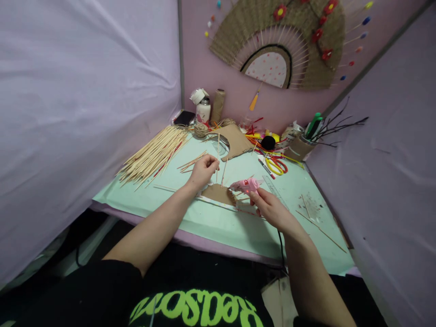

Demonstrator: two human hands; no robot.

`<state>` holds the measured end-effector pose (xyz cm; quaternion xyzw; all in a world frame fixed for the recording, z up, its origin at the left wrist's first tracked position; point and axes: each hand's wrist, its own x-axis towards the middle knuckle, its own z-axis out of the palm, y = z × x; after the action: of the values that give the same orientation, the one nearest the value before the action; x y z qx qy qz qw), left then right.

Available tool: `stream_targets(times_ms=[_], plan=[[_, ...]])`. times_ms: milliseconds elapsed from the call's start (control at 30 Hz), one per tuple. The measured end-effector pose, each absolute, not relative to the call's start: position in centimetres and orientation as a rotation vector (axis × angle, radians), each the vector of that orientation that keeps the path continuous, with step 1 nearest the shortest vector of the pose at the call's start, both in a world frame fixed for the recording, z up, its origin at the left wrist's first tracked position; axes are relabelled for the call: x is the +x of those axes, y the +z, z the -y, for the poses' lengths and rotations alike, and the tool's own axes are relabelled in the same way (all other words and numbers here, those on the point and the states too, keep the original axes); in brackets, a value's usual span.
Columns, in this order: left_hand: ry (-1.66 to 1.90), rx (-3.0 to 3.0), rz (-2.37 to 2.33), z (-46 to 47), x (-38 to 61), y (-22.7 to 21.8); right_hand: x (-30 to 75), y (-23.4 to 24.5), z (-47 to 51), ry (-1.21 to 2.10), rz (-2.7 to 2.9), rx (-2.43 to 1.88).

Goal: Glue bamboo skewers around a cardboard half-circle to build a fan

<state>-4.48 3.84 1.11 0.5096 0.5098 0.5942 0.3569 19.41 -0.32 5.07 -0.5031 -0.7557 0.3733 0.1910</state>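
Note:
My left hand (205, 170) pinches a thin wooden stick (218, 147), which stands nearly upright between the fingertips. In my right hand (267, 204) is a pink hot glue gun (248, 185), its nozzle pointing left. A small red light glows on its body, and a black cord (281, 247) hangs below. Between both hands lies a half-round piece of brown cardboard (218, 194) along a pale straight strip. Several sticks stick out from its curved edge, one of them (224, 172) close to the glue gun's nozzle.
A large pile of sticks (153, 156) lies at the left. Behind are cut cardboard (235, 138), yellow-handled scissors (275, 166), a pen (266, 168), a white bottle (203, 110) and a pen holder (299, 147) with twigs. A decorated fan (282, 45) hangs on the back wall.

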Motion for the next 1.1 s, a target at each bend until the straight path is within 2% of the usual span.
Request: stream_targets(times_ms=[667, 967, 1100], plan=[[1.528, 1.315, -1.308, -3.9, -4.5, 1.0, 19.5, 4.9, -0.2, 1.046, 2.129, -1.432], [1.518, 1.337, -1.314, -4.0, -4.5, 0.7, 19.9, 4.6, -0.7, 0.929, 2.151, -1.445], [1.515, 1.339, -1.319, -4.0, -4.6, 0.8, 21.2, 4.7, -0.5, 0.772, 2.119, -1.395]])
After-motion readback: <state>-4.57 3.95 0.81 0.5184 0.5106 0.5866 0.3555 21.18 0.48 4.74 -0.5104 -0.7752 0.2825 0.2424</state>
